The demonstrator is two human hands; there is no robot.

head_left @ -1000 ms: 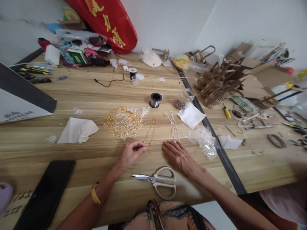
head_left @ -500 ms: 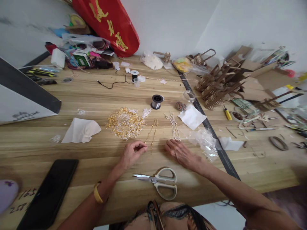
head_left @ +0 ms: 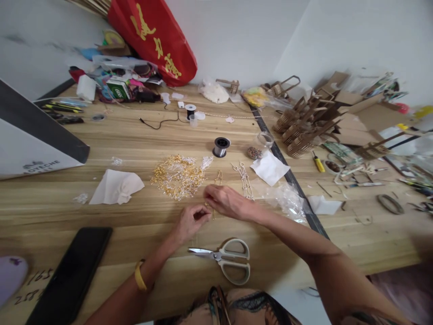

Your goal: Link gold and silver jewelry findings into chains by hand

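A thin gold beaded chain (head_left: 219, 176) lies in a narrow loop on the table, partly covered by my right hand. My left hand (head_left: 192, 222) is closed in a pinch at one end of this chain. My right hand (head_left: 227, 201) reaches across just above it, fingers curled down and together over the chain; what they grip is hidden. Beyond my hands is a tangled pile of gold and clear beaded chains (head_left: 177, 178). Silver beaded chains (head_left: 244, 180) lie to the right. Nearer me rest scissors (head_left: 216, 256) with pale handles, slightly spread.
A wire spool (head_left: 221, 147) stands behind the chains. White paper (head_left: 269, 168), a tilted bead jar (head_left: 265, 140) and clear plastic bags (head_left: 287, 201) lie right. Crumpled tissue (head_left: 117, 187) and a black phone (head_left: 69, 275) lie left. Small woven baskets (head_left: 301, 128) crowd the back right.
My right hand has moved left from the silver chains to the gold chain, close to my left hand. My left hand has stayed almost in place, still pinched.
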